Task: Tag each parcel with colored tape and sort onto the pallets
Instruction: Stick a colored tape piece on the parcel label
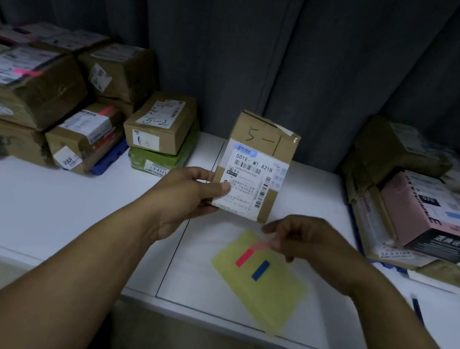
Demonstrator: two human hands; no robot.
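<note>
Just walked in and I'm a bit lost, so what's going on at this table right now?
A person is tagging parcels. The left hand holds a box marked 5-1. The right hand pinches one end of a red strip on a yellow sheet, apparently peeling it off. A blue strip lies beside it. No tape shows on the box yet. On the table, a left stack and a right stack of parcels sit.

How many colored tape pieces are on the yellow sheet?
2. A red strip, top end pinched by the right hand, and a blue strip beside it. The hand may hide more.
</note>
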